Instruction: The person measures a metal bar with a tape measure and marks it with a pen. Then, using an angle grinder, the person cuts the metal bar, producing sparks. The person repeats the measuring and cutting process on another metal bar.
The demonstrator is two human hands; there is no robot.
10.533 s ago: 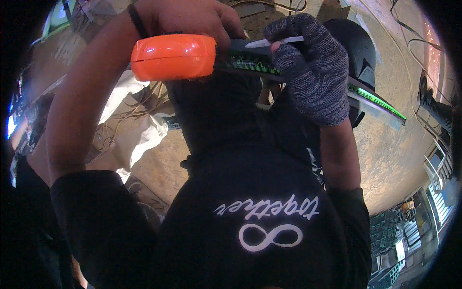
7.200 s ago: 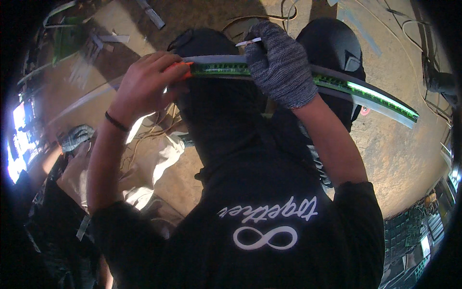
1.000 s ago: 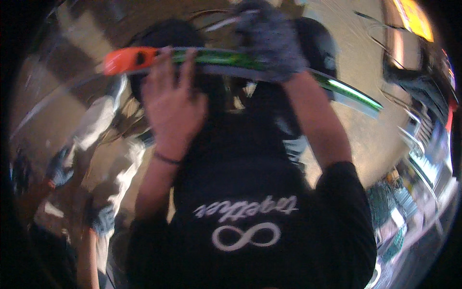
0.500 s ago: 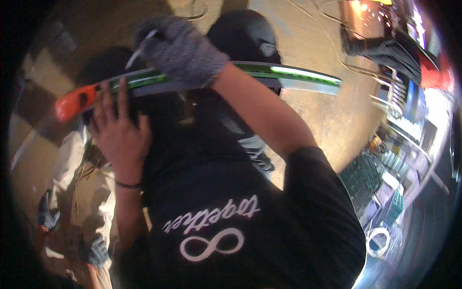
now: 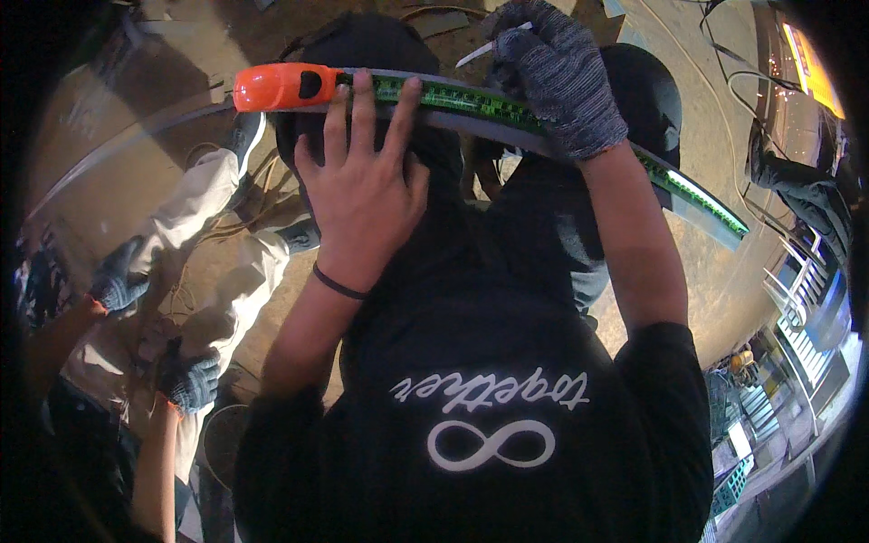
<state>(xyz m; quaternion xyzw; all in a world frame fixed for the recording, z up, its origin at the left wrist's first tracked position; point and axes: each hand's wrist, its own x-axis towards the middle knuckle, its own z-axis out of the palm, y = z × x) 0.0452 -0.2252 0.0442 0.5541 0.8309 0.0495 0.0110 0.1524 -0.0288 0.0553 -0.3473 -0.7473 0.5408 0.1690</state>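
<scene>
A tape measure with an orange case [image 5: 276,88] and a green blade [image 5: 462,97] is drawn out along a flat grey strip [image 5: 715,226] across my knees. My left hand [image 5: 367,185] is bare, its fingers spread flat over the blade beside the case. My right hand [image 5: 566,86], in a grey knit glove, rests across the blade farther right. A thin white stick [image 5: 484,52] is pinched in its fingers and points left, just above the blade. The glove covers part of the blade.
At left, a person in pale trousers [image 5: 195,204] sits close by, with gloved hands [image 5: 190,378] near their legs. Cables [image 5: 683,54] run over the brown floor. Sparks [image 5: 787,100] fly at the far right, near another person's dark-clothed leg [image 5: 797,185]. Crates [image 5: 731,489] stand at the lower right.
My view has swung, so the tape and hands now appear farther right and the strip slopes down to the right. My right hand has shifted along the blade, away from the orange case.
</scene>
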